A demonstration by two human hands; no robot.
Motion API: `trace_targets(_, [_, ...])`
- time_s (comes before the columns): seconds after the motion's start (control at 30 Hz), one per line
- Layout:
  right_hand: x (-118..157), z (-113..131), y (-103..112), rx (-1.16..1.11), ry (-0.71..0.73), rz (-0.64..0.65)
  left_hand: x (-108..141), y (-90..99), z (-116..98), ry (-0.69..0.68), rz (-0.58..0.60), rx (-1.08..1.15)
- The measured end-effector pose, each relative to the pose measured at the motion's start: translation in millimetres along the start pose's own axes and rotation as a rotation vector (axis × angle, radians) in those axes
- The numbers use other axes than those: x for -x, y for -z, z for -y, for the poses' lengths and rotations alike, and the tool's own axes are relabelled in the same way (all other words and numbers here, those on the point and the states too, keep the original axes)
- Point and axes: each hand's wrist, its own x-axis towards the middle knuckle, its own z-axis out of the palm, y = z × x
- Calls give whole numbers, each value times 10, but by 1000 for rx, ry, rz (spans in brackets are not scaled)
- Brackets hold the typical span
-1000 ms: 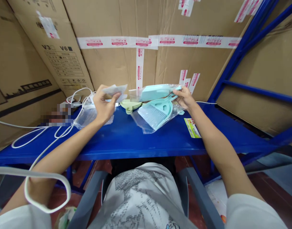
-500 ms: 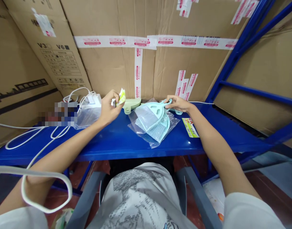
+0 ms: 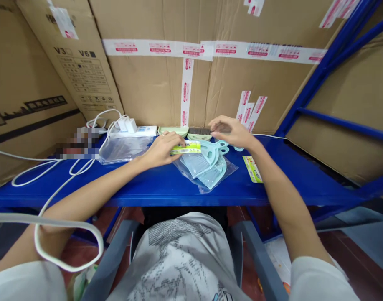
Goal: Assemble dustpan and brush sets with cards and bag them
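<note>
My left hand (image 3: 165,150) is closed on a yellow-green printed card (image 3: 191,148), which reaches over the edge of a light blue brush (image 3: 199,164). That brush lies partly over a matching light blue dustpan (image 3: 215,175), both on a clear plastic bag (image 3: 230,169). My right hand (image 3: 232,131) is raised beyond their handles, fingers apart, with nothing visible in it. Behind, along the cardboard, lie a pale green dustpan (image 3: 173,131) and a pale green brush with dark bristles (image 3: 200,131), partly hidden by the right fingers.
A second printed card (image 3: 252,169) lies by my right forearm. To the left are clear plastic packaging (image 3: 124,150), a white power strip (image 3: 141,131) and looping white cables (image 3: 53,190). Taped cardboard (image 3: 153,88) walls the back of the blue table (image 3: 141,184); a blue frame (image 3: 307,90) stands right.
My right hand has let go of the light blue handle and lifted slightly. My left hand has come down and right with the card, which has turned flat toward view.
</note>
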Motion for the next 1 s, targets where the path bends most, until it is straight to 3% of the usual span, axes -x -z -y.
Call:
trace_targets(0.13, [-15, 250, -612, 174, 232, 78, 6, 2, -55, -48, 33, -82])
trace_targets(0.2, [5, 275, -795, 160, 185, 80, 5, 11, -70, -52, 37, -107])
trace_targets(0.27, [24, 238, -869, 19, 37, 73, 3, 21, -64, -57, 34, -132])
trace_targets(0.37, [33, 158, -848, -248, -148, 47, -1, 33, -9, -75, -19, -165])
trace_targets(0.47, [21, 137, -784, -367, -196, 7, -7, 45, 68, -57, -65, -184])
trace_targets(1.0, [-15, 116, -594, -389, -191, -72, 4, 59, 152, 77, -92, -185])
